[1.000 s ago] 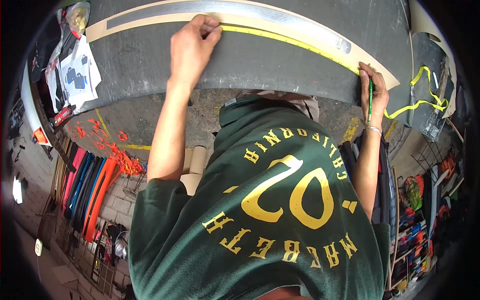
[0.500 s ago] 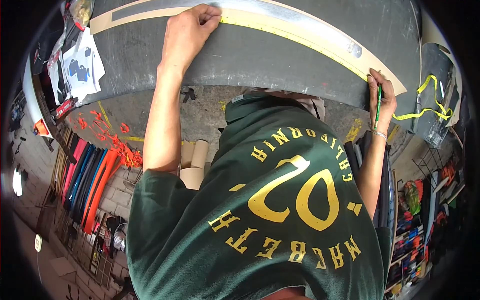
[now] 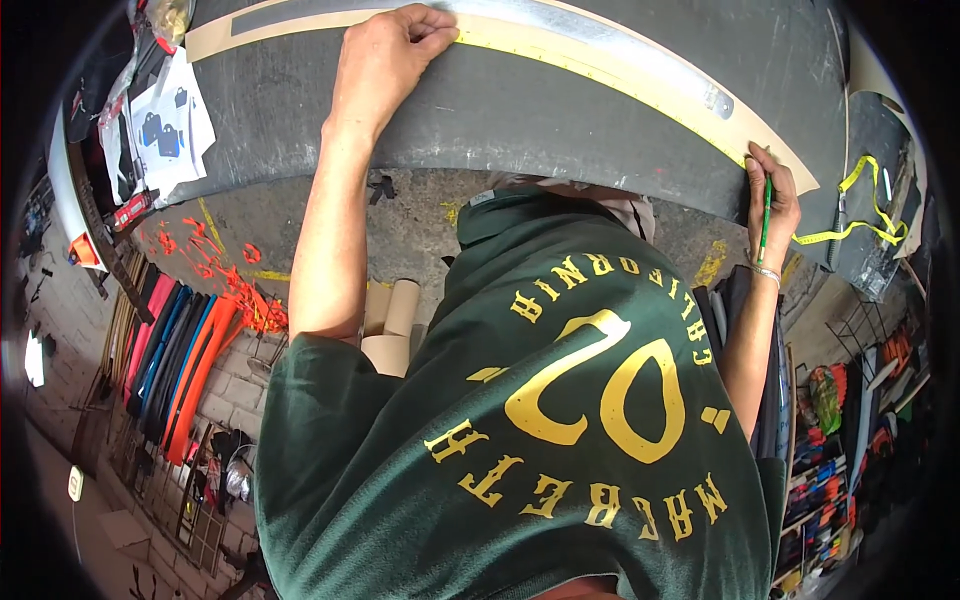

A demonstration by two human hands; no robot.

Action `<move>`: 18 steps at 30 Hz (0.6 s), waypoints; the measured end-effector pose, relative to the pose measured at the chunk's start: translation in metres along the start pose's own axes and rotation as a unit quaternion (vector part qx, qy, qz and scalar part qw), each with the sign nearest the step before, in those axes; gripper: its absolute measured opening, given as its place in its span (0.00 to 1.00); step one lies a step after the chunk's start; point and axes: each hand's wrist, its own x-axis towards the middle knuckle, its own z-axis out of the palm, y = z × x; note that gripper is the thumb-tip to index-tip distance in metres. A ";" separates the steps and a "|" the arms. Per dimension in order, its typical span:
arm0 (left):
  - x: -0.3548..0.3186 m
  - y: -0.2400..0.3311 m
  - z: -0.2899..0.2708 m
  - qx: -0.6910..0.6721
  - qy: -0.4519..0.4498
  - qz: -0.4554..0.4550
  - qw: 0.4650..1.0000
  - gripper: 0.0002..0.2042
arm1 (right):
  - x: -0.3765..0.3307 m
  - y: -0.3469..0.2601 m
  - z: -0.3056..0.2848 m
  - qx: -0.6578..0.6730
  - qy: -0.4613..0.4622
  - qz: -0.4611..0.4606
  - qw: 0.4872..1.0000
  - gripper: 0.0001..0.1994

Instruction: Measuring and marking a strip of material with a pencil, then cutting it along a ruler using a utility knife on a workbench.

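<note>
Head view: we pinch yellow tape [image 3: 562,65] with left hand [image 3: 385,65]; right hand [image 3: 775,192] grips green pencil [image 3: 767,218], thumb against tape. Tape looks light, limp, best pinched flat.

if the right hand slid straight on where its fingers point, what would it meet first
Most likely the tan strip, just ahead of the right hand; whether its fingertips touch it is hard to tell.

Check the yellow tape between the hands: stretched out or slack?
Stretched out: the yellow tape runs smoothly along the beige strip from left hand to right hand; beyond that, it lies loose.
</note>
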 end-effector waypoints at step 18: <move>0.004 -0.027 0.010 0.046 -0.017 -0.008 0.999 0.13 | -0.005 0.008 0.002 0.050 0.035 -0.057 0.996 0.12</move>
